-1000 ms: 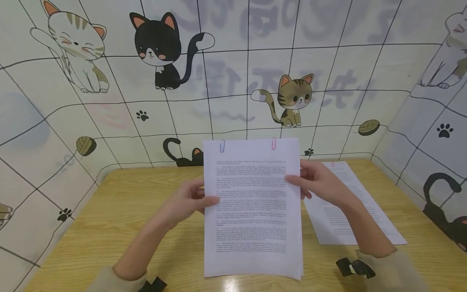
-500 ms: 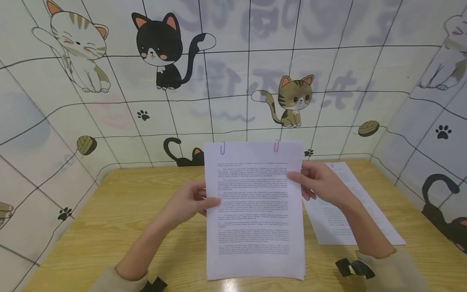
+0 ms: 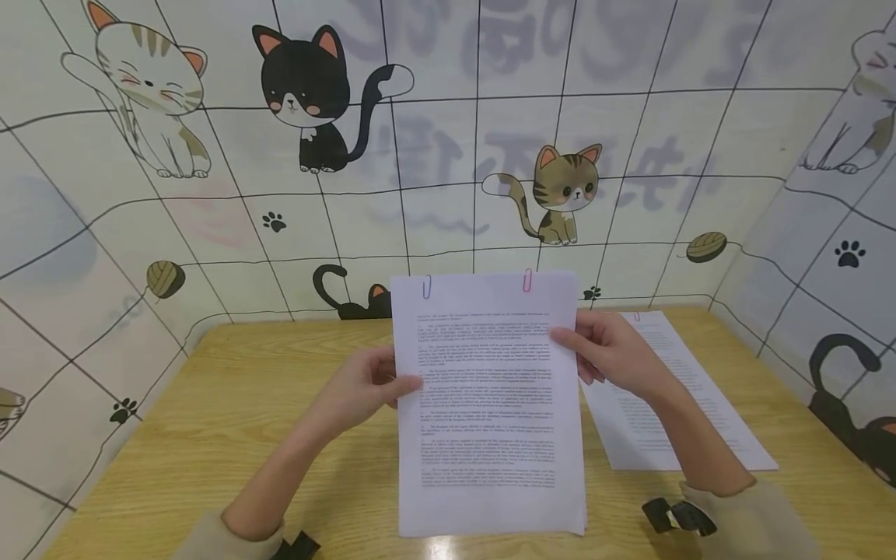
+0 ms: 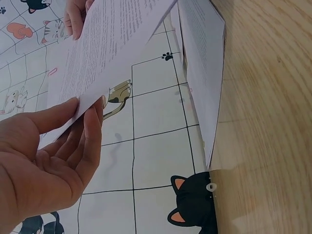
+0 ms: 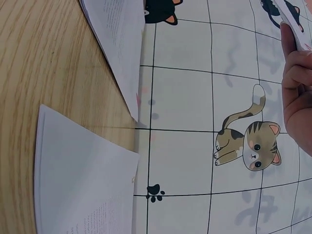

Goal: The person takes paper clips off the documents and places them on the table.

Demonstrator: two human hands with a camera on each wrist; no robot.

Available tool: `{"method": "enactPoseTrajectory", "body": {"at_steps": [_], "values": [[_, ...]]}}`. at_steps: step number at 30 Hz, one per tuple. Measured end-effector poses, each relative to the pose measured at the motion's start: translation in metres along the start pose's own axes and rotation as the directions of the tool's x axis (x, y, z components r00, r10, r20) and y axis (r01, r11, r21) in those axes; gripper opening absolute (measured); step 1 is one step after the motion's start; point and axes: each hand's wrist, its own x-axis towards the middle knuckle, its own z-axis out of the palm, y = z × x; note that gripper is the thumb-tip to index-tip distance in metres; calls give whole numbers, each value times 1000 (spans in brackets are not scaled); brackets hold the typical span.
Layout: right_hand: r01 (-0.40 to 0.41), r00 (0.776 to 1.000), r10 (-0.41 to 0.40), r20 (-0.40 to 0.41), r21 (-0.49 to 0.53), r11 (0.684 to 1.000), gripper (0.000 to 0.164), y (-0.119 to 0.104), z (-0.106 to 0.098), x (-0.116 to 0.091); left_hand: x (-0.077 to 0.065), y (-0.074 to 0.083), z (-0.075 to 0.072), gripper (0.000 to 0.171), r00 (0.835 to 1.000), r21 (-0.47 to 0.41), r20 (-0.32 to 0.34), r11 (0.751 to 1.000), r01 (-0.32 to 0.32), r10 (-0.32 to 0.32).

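Observation:
My left hand (image 3: 364, 383) pinches the left edge of a bundle of printed paper (image 3: 483, 435), thumb in front and fingers behind. Opposite it, my right hand (image 3: 616, 351) grips the right edge, a little higher up. The bundle is held up facing me, with more than one sheet showing at its lower right corner. Along its top sit a bluish-purple paper clip (image 3: 427, 287) and a pink paper clip (image 3: 528, 280). In the left wrist view, thumb and fingers close on the paper's edge. The right wrist view catches only part of the right hand (image 5: 298, 92).
Right of the bundle, a printed paper stack (image 3: 700, 435) with a pink clip (image 3: 636, 316) lies on the wooden table (image 3: 280, 443). Two stacks, one upper (image 5: 119, 53) and one lower (image 5: 87, 170), appear in the right wrist view. A cat-patterned sheet (image 3: 448, 218) walls the back and sides.
The bundle has shifted slightly right and down since the first frame, with both hands still on its edges. Over the last half second it has barely moved.

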Motion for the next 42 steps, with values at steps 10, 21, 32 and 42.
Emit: {"method": "enactPoseTrajectory", "body": {"at_steps": [10, 21, 32, 42], "values": [[2, 1000, -2, -1, 0, 1000, 26, -1, 0, -1, 0, 12, -6, 22, 985, 54, -168, 998, -12, 21], [29, 999, -29, 13, 8, 1000, 25, 1, 1, 0, 9, 21, -15, 19, 945, 19, -314, 995, -93, 94], [2, 1000, -2, 20, 17, 1000, 26, 1, 4, 1, 13, 31, -16, 30, 903, -26, -395, 980, -196, 170], [18, 1000, -18, 21, 10, 1000, 25, -2, 3, -1, 19, 40, -15, 25, 872, 74, -420, 967, -242, 251]]}}
